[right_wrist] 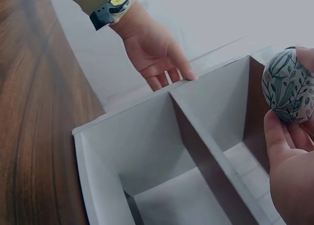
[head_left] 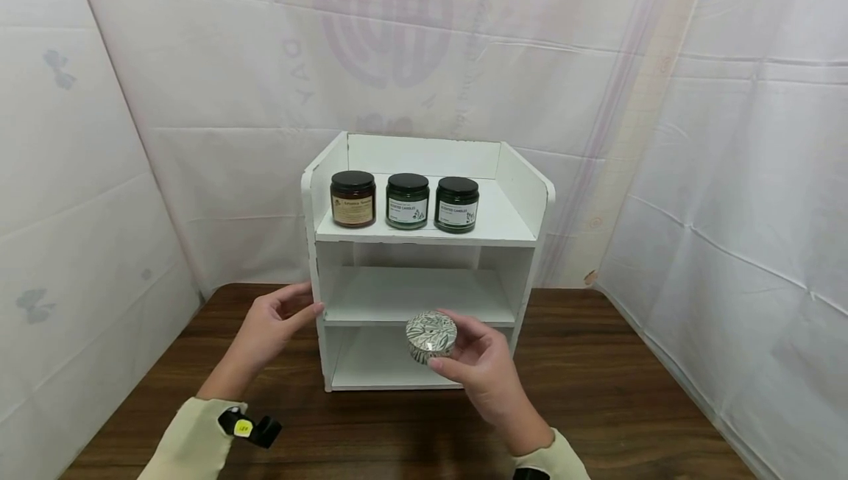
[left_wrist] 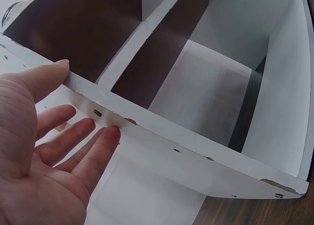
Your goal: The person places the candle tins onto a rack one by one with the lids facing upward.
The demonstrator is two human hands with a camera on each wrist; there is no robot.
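Note:
My right hand [head_left: 486, 369] pinches a small round lidded tin [head_left: 430, 336] between thumb and fingers, in front of the shelf unit's lower openings. The right wrist view shows leaves and stems printed on the tin [right_wrist: 289, 85]. My left hand [head_left: 265, 329] is at the left side of the white shelf unit [head_left: 424, 239]. In the left wrist view, the thumb of that hand [left_wrist: 54, 151] touches the front edge of the side panel, while its loosely bent fingers lie along the outer face.
On the top shelf stand an amber jar with a black lid [head_left: 353, 200] and two green candle jars, one in the middle [head_left: 407, 202] and one at the right [head_left: 456, 205]. The unit rests on a dark wooden table [head_left: 596, 392]. White cloth [head_left: 232, 171] hangs behind and at both sides.

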